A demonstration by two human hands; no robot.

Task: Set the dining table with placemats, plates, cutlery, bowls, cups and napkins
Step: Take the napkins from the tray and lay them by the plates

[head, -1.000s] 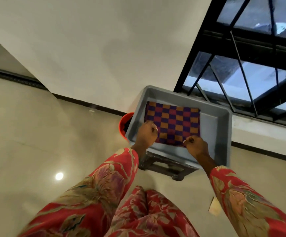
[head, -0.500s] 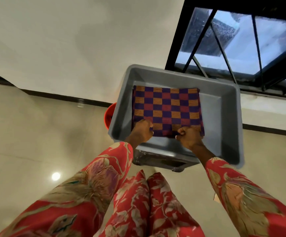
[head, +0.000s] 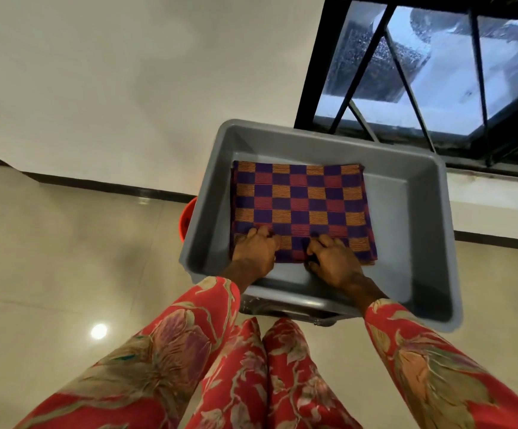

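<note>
fingers (head: 259, 233) on placemats (head: 301, 205) near edge | flat, long axis left-right | bin (head: 421, 212)

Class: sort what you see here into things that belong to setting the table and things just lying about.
Belongs to the job: checked placemats; grey tub holding them; left hand and right hand on their near edge.

Just lying about: red bucket; window.

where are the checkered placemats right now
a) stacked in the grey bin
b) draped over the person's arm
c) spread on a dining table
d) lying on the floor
a: the checkered placemats lie flat in a stack inside the grey bin, with the left hand and right hand on their near edge.
</note>
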